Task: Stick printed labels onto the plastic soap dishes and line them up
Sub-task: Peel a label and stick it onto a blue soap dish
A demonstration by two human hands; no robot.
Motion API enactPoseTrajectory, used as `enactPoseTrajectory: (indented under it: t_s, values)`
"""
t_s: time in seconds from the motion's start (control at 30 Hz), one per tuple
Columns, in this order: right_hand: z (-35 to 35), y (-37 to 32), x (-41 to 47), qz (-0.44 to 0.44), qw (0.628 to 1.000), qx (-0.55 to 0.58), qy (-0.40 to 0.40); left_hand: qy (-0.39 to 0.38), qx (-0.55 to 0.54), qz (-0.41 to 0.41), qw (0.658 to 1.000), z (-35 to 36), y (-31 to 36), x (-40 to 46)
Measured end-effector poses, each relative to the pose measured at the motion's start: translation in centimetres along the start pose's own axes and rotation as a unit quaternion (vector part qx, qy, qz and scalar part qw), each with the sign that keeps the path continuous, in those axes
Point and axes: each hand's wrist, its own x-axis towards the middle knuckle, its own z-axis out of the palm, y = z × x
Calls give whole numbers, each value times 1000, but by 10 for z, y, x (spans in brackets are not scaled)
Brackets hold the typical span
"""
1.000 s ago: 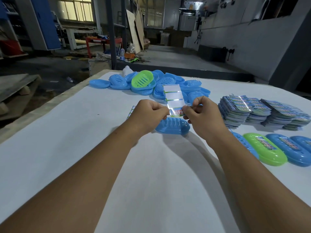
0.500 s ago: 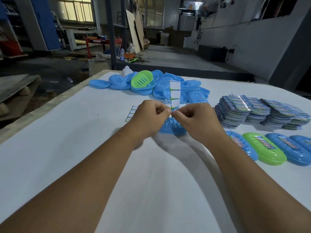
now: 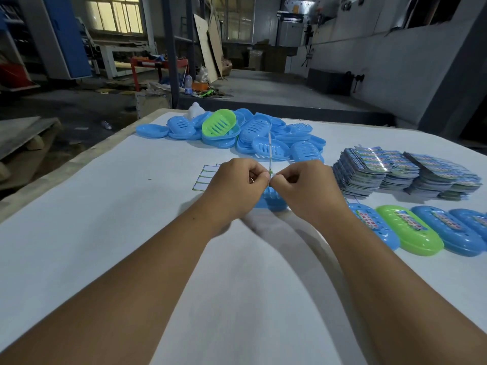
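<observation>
My left hand (image 3: 237, 184) and my right hand (image 3: 303, 185) meet at the fingertips, both pinching the bottom of a label strip (image 3: 270, 154) that stands upright and edge-on to me. Under the hands lies a blue soap dish (image 3: 274, 202), mostly hidden by them. A pile of blue soap dishes (image 3: 266, 137) with one green dish (image 3: 220, 123) on top lies at the far side of the white table (image 3: 105, 219). At the right, labelled dishes (image 3: 411, 231) lie side by side in a row, one green among blue.
Stacks of printed label sheets (image 3: 403, 172) sit at the right, behind the row. A used backing sheet (image 3: 205, 177) lies flat just left of my left hand. The table's left edge (image 3: 87, 154) drops to a workshop floor.
The label strip has turned from facing me to edge-on, so it looks thinner. My hands have closed together until the fingertips touch, over the blue dish.
</observation>
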Motion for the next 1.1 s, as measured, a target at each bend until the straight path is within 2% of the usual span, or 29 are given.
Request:
enactPoseTrajectory:
  t_s: [0.17, 0.3, 0.5, 0.73, 0.8, 0.93, 1.0, 1.03, 1.1]
  values:
    - [-4, 6, 2, 27, 999, 11, 28, 30, -2, -54, 998, -3, -3, 4]
    - [-7, 11, 3, 51, 998, 19, 31, 48, 48, -78, 995, -10, -9, 10]
    - [-11, 15, 5, 88, 996, 11, 25, 34, 123, -142, 982, -20, -20, 19]
    - [-4, 17, 7, 108, 994, 11, 23, 6, 369, -195, 909, -43, -40, 24]
    - [-3, 17, 7, 96, 995, 8, 22, -15, 408, -212, 888, -48, -45, 24]
    - [-3, 15, 5, 77, 997, 1, 23, -5, 439, -209, 874, -52, -49, 25]
    - [-3, 14, 4, 75, 997, 1, 24, 20, 431, -192, 881, -52, -48, 25]
    - [-2, 13, 4, 75, 997, 2, 24, 39, 401, -177, 898, -50, -46, 25]
    - [-2, 11, 2, 71, 997, 5, 26, 69, 261, -148, 951, -43, -38, 23]
